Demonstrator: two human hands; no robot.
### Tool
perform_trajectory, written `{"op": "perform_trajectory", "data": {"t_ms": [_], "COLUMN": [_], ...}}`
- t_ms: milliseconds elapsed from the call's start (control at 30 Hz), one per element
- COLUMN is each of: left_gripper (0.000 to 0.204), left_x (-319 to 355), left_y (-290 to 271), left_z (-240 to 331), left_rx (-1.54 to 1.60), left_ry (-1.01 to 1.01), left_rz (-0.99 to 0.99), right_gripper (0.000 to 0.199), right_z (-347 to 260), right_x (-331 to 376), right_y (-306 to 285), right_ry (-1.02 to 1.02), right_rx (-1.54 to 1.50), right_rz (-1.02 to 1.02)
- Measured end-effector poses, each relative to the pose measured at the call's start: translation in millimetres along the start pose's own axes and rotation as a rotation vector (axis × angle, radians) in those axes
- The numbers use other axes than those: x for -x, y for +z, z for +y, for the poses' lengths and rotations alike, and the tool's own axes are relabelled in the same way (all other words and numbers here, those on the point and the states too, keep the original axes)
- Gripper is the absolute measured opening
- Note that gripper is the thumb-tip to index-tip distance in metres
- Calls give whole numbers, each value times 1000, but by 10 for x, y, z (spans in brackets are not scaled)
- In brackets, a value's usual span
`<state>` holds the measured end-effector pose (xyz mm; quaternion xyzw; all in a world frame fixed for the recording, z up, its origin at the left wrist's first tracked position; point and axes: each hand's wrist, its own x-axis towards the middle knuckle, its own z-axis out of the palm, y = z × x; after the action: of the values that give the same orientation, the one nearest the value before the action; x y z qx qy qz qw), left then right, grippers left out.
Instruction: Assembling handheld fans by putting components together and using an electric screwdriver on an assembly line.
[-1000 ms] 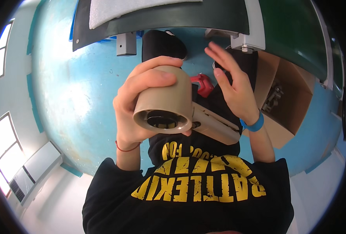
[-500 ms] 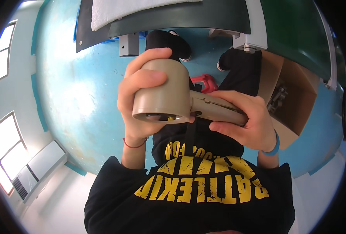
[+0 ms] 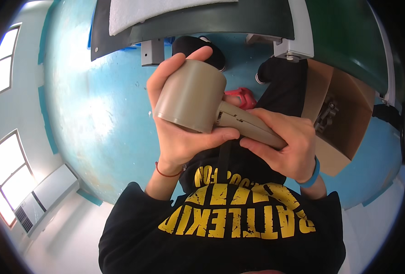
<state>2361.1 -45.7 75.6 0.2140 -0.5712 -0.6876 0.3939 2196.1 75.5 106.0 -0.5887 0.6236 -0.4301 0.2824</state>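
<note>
Held in front of my chest is a beige hair dryer housing (image 3: 191, 96), with a wide round barrel and a straight handle that has a slot along its side. My left hand (image 3: 173, 134) wraps the barrel from the left, fingers over its far side and thumb stretched under it toward the handle joint. Around the handle's lower end, the fingers and thumb of my right hand (image 3: 289, 141) are closed. The barrel's open end is turned mostly out of sight.
Beyond my hands is a bench with a dark mat (image 3: 211, 23) and a white foam sheet (image 3: 166, 11). To the right stands an open cardboard box (image 3: 360, 114) with several metal-looking parts (image 3: 328, 112) inside. A red object (image 3: 247, 97) lies low between my legs.
The barrel has tilted so its open end, visible before, now faces away. My left hand has shifted right, its thumb coming across near the handle joint. My right hand keeps its grip.
</note>
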Motion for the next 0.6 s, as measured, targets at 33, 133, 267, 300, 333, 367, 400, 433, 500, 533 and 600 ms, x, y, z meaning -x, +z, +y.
{"op": "perform_trajectory", "data": {"t_ms": [33, 133, 267, 300, 333, 367, 400, 433, 500, 533, 600], "left_gripper": [120, 121, 112, 107, 102, 92, 92, 89, 85, 83, 81], "left_x": [3, 4, 13, 15, 13, 23, 12, 3, -11, -25, -13], "left_y": [-20, 5, 119, 195, 240, 222, 238, 268, 305, 312, 305], "left_z": [10, 4, 19, 45, 52, 7, 7, 23, 43, 49, 50], "left_rx": [-36, 23, 50, 226, 406, 443, 445, 444, 445, 432, 419], "left_ry": [-19, 21, -16, -124, -233, -249, -248, -267, -288, -247, -207], "left_rz": [-20, -70, 7, 113, 217, 189, 187, 209, 232, 222, 212], "right_gripper": [38, 37, 41, 42, 42, 43, 44, 44, 42, 42, 40], "right_z": [5, 22, -22, -40, -41, -36, -25, -12, 17, 13, 1], "right_x": [9, 31, -21, -44, -49, -52, -51, -43, -36, -43, -56], "right_y": [11, 48, 32, 27, 39, 60, 75, 82, 89, 92, 103], "right_ry": [-1, -42, -39, -11, -12, -12, -12, -10, -84, -83, -140], "right_rx": [-1, 14, 94, 121, 124, 180, 236, 237, 258, 257, 259], "right_rz": [-5, -1, 36, 19, 20, 25, 30, 29, 90, 90, 143]}}
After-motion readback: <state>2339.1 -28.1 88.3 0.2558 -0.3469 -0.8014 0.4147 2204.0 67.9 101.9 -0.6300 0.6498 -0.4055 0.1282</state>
